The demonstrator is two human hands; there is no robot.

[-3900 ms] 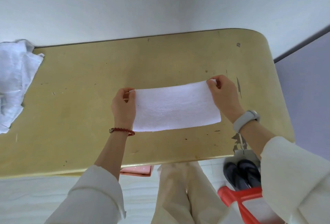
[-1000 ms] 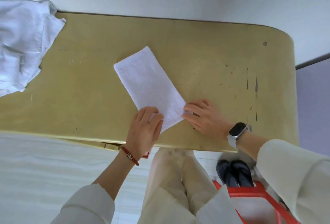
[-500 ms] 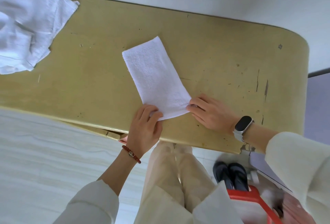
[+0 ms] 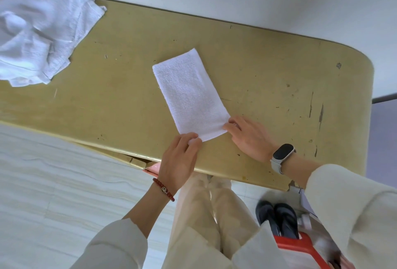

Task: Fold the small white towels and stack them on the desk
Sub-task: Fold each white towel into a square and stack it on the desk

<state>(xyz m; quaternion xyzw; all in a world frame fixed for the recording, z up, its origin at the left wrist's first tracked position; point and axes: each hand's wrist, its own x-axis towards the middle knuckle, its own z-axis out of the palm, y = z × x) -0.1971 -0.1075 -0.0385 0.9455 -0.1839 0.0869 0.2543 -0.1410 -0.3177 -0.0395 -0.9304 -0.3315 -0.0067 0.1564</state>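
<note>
A: Checking for brands, labels or legible text: what do you read?

B: I read none. The watch [image 4: 281, 155] on my right wrist has a dark blank face and a pale band. The red bead bracelet [image 4: 163, 189] on my left wrist carries one small metal charm; any mark on it is too small to make out.

A: State the position of the folded towel [image 4: 189, 93].

B: It lies flat on the desk [image 4: 268, 71] as a long narrow strip, set diagonally. The far end points up and left; the near end sits close to the front edge of the desk.

A: State its relation to your hands.

B: Both hands are at the near end. My left hand [image 4: 179, 161] is at the near left corner, fingers curled over the corner with a bit of cloth showing between them. My right hand [image 4: 247, 135] is at the near right corner, fingertips bent onto the edge of the cloth, palm down on the desk beside it. The rest of the strip extends away from both hands, untouched.

A: Other towels?

B: A crumpled pile of white towels [image 4: 40, 28] lies at the far left end of the desk, well apart from the strip.
</note>
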